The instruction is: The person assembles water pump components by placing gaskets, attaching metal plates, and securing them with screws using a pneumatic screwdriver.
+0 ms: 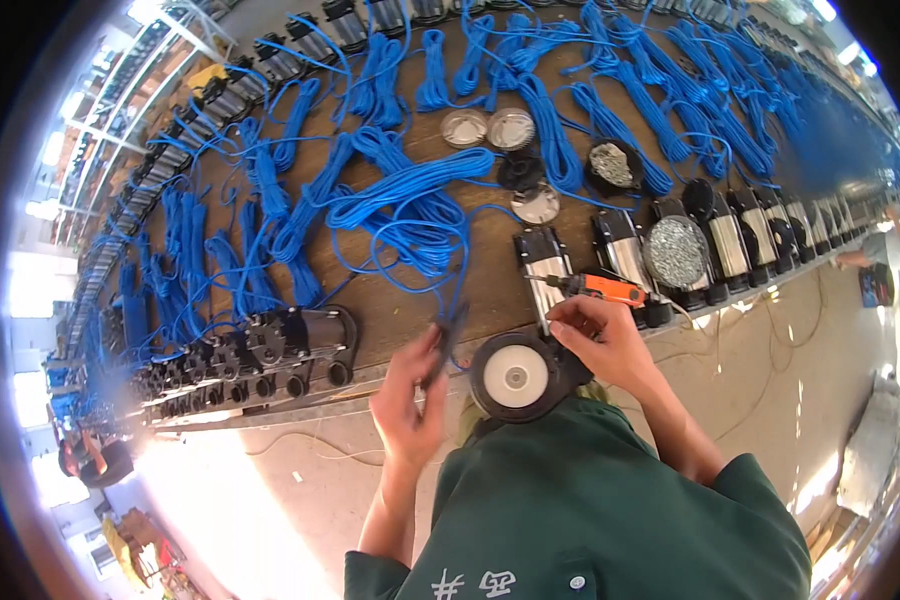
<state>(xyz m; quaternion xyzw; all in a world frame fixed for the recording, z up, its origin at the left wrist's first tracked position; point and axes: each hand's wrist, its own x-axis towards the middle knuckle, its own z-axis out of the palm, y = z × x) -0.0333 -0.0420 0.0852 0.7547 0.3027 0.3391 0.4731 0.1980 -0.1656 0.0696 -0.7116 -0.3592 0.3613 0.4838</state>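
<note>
A long wooden desk carries rows of blue cable coils and black motors. At its near edge a round black motor stands on end. The right hand rests on it, fingers curled around its top, just below an orange screwdriver. The left hand pinches a dark cable end — a tug could likely snag the coil and drag it off the edge.

This is a factory assembly hall. A long wooden workbench runs far in both directions, lined with rows of identical black-and-silver motor units and bundles of coiled blue cable. Metal shelving racks stand behind, with a bare concrete floor below.
</note>
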